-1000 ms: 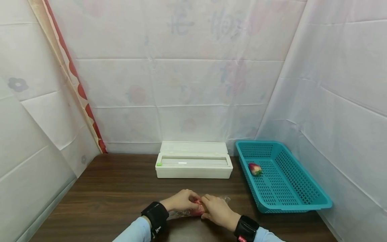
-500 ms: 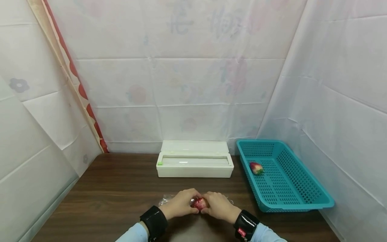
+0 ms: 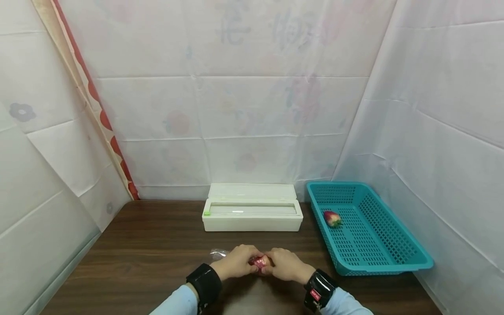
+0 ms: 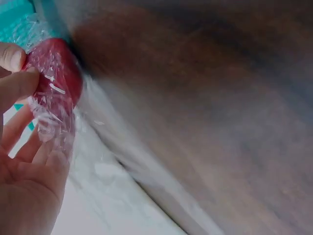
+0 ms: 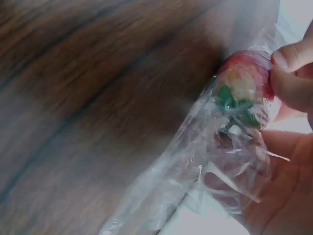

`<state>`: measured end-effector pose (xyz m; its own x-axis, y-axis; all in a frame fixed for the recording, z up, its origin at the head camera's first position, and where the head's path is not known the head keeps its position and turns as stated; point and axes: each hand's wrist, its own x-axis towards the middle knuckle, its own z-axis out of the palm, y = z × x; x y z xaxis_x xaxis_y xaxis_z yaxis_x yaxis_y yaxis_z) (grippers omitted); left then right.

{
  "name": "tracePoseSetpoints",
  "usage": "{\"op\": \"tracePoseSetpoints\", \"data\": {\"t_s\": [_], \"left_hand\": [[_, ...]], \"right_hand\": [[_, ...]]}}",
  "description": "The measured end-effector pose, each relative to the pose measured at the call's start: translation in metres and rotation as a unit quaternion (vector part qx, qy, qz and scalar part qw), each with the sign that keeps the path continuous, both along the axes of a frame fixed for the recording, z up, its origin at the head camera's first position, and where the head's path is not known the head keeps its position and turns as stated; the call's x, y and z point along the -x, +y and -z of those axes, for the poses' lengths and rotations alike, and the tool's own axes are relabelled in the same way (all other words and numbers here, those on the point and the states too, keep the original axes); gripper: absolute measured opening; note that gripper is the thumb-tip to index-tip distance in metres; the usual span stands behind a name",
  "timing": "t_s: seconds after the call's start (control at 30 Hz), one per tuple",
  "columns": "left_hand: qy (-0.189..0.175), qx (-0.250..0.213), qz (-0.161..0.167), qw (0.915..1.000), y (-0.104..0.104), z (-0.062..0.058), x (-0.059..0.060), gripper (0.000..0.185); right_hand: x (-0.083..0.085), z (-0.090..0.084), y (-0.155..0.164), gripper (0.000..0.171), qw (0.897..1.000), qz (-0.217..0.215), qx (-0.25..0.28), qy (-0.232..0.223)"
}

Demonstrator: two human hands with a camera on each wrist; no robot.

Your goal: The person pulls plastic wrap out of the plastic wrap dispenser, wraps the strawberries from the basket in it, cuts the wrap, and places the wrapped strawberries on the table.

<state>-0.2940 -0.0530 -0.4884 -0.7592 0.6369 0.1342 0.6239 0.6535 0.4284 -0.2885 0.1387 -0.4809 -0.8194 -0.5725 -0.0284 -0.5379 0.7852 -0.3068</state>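
A small red strawberry (image 3: 260, 262) wrapped in clear cling film sits between both hands, just above the dark wooden table (image 3: 149, 253). My left hand (image 3: 236, 262) pinches it from the left and my right hand (image 3: 284, 264) from the right. In the left wrist view the red strawberry (image 4: 58, 78) shows under crinkled film against the left hand's fingers (image 4: 17, 85). The right wrist view shows the strawberry (image 5: 244, 85) with its green leaves, film (image 5: 195, 171) trailing off it, and the right hand's fingertips (image 5: 291, 73) on it. A loose end of film (image 3: 218, 253) sticks out to the left.
A white cling-film dispenser box (image 3: 252, 213) with its lid open lies at the back of the table. A teal plastic basket (image 3: 378, 249) stands at the right and holds another strawberry (image 3: 332, 218). White sheeting hangs on all sides.
Both hands have drawn together around the strawberry and lifted it slightly. The film that lay spread on the table is now gathered around it, with only a small end left showing.
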Motion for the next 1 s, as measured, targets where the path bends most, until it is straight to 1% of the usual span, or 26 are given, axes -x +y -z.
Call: {"op": "tracePoseSetpoints", "data": {"t_s": [0.13,0.17,0.23,0.37,0.5,0.57,0.63,0.67,0.73,0.83,0.9,1.0], "left_hand": [[-0.028,-0.004,-0.005,0.9996,0.000,-0.001,0.001,0.034],[-0.035,-0.008,-0.007,0.9993,0.000,-0.001,0.002,0.035],[-0.045,-0.015,-0.010,0.9988,0.000,-0.002,0.002,0.035],[-0.076,-0.038,-0.011,0.9963,0.000,-0.004,0.003,0.035],[-0.088,-0.044,-0.007,0.9951,-0.001,-0.003,0.004,0.035],[-0.080,-0.034,-0.007,0.9962,-0.002,-0.002,0.003,0.037],[-0.058,-0.018,-0.004,0.9982,-0.002,0.000,0.001,0.042],[-0.042,-0.007,-0.002,0.9991,-0.002,0.002,0.000,0.045],[0.001,0.013,0.000,0.9999,-0.001,0.005,-0.001,0.051],[0.059,0.036,-0.003,0.9976,0.000,0.009,-0.002,0.053],[0.075,0.040,-0.012,0.9963,0.001,0.011,-0.002,0.052],[0.074,0.041,-0.020,0.9962,0.002,0.011,0.000,0.051]], "right_hand": [[-0.003,0.001,0.001,0.049,1.000,-0.001,0.007,0.016],[-0.004,0.002,0.002,0.048,1.000,0.000,0.015,0.016],[-0.004,0.003,0.002,0.045,0.999,0.003,0.032,0.011],[-0.001,0.006,0.004,0.040,0.998,0.008,0.057,-0.003],[0.004,0.006,0.005,0.038,0.998,0.014,0.054,-0.022],[0.007,0.004,0.005,0.039,0.998,0.017,0.046,-0.032],[0.009,0.002,0.005,0.040,0.998,0.019,0.039,-0.044],[0.010,0.001,0.005,0.040,0.998,0.019,0.035,-0.045],[0.011,-0.001,0.005,0.039,0.998,0.019,0.027,-0.045],[0.013,-0.003,0.004,0.036,0.999,0.017,0.020,-0.043],[0.014,-0.004,0.004,0.035,0.999,0.017,0.017,-0.046],[0.015,-0.003,0.004,0.036,0.998,0.017,0.012,-0.059]]}}
